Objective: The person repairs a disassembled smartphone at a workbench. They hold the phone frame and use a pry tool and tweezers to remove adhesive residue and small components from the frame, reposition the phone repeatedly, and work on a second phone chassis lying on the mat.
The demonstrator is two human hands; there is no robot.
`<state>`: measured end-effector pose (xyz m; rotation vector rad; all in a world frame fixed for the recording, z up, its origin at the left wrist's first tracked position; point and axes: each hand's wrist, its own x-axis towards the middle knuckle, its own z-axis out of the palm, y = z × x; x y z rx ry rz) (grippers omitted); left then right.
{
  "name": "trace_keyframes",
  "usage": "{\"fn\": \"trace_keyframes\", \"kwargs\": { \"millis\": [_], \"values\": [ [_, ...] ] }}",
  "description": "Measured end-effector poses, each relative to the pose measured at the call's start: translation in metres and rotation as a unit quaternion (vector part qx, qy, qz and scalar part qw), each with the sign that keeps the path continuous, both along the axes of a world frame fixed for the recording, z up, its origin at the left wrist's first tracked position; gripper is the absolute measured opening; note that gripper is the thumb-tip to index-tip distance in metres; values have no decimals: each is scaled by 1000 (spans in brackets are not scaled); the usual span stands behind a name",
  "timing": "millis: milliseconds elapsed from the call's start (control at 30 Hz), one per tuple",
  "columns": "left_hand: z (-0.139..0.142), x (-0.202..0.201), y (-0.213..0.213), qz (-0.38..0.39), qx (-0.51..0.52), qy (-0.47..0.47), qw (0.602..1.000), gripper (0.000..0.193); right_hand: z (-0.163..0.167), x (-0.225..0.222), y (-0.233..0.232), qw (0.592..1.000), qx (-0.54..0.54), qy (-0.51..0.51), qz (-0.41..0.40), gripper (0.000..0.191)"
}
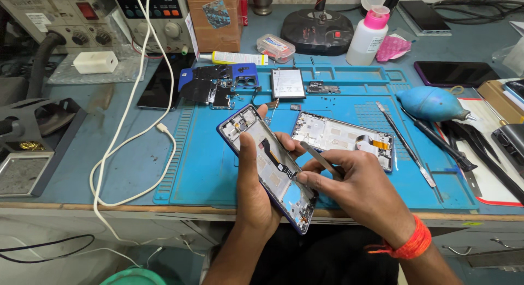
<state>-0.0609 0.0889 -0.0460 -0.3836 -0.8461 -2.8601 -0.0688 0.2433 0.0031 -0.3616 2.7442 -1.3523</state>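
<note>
My left hand [255,181] grips an opened blue phone frame [267,165], held tilted above the front edge of the blue work mat [349,187]; its inner side with a black flex cable faces up. My right hand [357,187] pinches metal tweezers [319,157], their tip near the middle of the frame. Just behind my hands, a second opened phone chassis [341,136] lies flat on the mat. A battery [287,83] and a blue back cover with camera holes [218,80] lie at the mat's far edge.
A blue dust blower [434,103], screwdrivers and picks [431,140] lie to the right. A white bottle with pink cap [368,37], a cardboard box [214,20] and power supply units [158,15] stand behind. White cable [128,127] loops left; dark phones [453,73] lie on the bench.
</note>
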Motion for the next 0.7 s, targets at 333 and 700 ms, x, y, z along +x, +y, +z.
{"fn": "trace_keyframes", "kwargs": {
  "millis": [333,700],
  "values": [
    [-2,-2,2,9,-33,14,999,93,9,-12,0,999,-1,-44,26,26],
    [-1,-2,2,10,-38,10,999,93,10,-24,6,991,-27,-112,69,21]
  ]
}}
